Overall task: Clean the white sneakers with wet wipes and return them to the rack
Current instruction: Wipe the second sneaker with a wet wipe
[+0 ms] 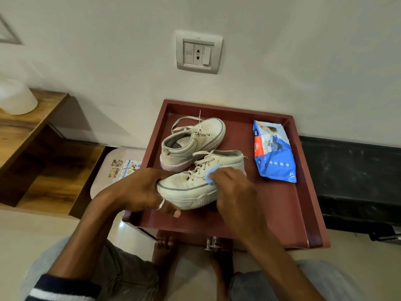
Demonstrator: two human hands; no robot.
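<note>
Two white sneakers lie on a dark red table top with a raised rim (282, 213). The near sneaker (191, 187) points its toe to the left; my left hand (138, 192) grips that toe. My right hand (234, 192) holds a blue wet wipe (209, 172) against the sneaker's side, just below the laces. The far sneaker (193, 142) lies behind it, its toe toward the wall and its laces loose. A blue pack of wet wipes (274, 151) lies on the right part of the top.
A wall with a switch and socket plate (198, 52) rises right behind the table. A wooden shelf unit (32, 131) stands at the left, a white container (15, 96) on top. A black bench (358, 181) lies at the right. My knees and bare feet are below the table.
</note>
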